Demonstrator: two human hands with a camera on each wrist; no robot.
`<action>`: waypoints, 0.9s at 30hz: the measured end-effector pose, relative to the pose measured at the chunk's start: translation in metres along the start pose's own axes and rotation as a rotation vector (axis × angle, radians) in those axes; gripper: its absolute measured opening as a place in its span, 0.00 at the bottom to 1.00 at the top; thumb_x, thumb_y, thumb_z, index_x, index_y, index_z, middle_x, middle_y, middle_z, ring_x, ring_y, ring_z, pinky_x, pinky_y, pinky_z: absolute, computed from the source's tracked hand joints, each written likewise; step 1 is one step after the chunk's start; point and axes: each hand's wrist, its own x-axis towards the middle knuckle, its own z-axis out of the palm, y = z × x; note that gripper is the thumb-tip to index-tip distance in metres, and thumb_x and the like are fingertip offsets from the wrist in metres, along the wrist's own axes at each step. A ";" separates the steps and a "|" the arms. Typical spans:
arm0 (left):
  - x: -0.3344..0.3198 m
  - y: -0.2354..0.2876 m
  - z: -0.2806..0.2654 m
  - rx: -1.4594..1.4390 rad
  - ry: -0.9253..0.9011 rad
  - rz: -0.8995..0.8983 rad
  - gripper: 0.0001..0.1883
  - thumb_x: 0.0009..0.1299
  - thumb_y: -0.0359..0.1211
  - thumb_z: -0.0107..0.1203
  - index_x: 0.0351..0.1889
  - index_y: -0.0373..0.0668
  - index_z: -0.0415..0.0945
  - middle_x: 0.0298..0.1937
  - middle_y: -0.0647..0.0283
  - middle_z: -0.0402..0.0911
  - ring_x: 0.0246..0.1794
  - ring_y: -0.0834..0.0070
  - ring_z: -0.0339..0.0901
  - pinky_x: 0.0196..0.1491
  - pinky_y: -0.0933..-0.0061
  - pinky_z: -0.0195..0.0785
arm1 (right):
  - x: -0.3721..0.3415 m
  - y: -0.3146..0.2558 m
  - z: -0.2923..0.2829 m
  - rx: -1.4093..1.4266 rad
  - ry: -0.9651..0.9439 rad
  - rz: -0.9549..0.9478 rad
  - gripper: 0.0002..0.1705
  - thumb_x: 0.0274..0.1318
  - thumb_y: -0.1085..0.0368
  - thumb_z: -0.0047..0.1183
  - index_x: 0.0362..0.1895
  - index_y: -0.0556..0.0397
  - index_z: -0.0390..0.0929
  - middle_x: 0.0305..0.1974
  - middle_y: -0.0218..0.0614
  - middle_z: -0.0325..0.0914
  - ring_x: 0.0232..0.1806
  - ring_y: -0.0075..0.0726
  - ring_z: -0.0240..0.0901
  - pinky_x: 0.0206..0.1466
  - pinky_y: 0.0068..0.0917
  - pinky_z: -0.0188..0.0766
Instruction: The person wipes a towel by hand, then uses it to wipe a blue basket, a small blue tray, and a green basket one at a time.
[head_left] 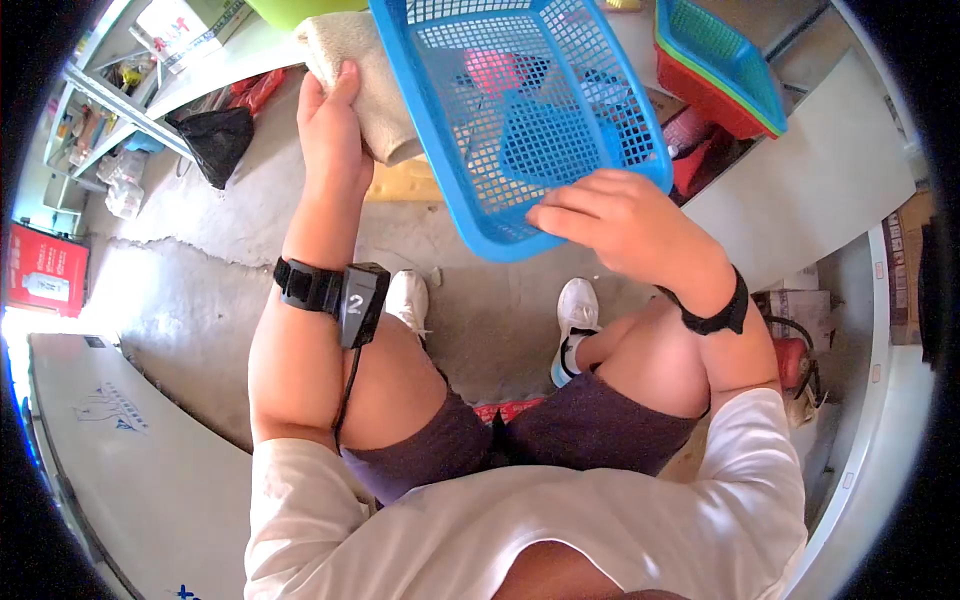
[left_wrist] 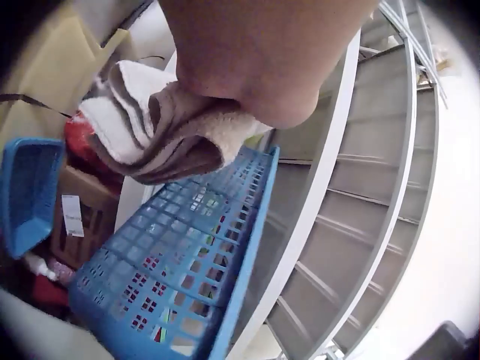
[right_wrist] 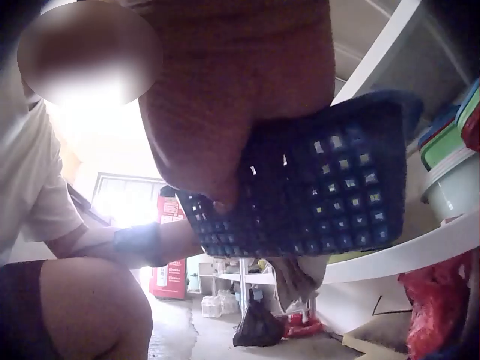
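Observation:
A folded beige towel [head_left: 375,95] is gripped by my left hand [head_left: 335,130], thumb on top, beside the left rim of a blue mesh basket [head_left: 455,200]. My right hand [head_left: 635,225] holds the basket's near right corner, fingers curled at the rim. Pink and blue items show within or through the mesh; I cannot tell which. In the left wrist view the towel [left_wrist: 165,139] hangs in folds from the left hand [left_wrist: 247,67], above the basket [left_wrist: 180,247]. The right wrist view has the right hand [right_wrist: 240,90] against the basket's side [right_wrist: 330,180].
Stacked coloured baskets [head_left: 720,70] stand at the upper right, by a curved white surface [head_left: 810,170]. A black bag [head_left: 215,145] hangs at the left shelf. A red box [head_left: 45,270] is far left, and a red extinguisher [head_left: 790,360] is at the right.

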 end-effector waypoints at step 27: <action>-0.030 0.007 0.012 0.272 -0.394 -0.606 0.19 0.71 0.33 0.53 0.58 0.34 0.68 0.50 0.56 0.79 0.48 0.68 0.80 0.50 0.67 0.75 | -0.014 0.021 0.002 -0.156 0.099 0.057 0.20 0.48 0.70 0.50 0.49 0.49 0.76 0.37 0.34 0.80 0.38 0.41 0.77 0.40 0.35 0.72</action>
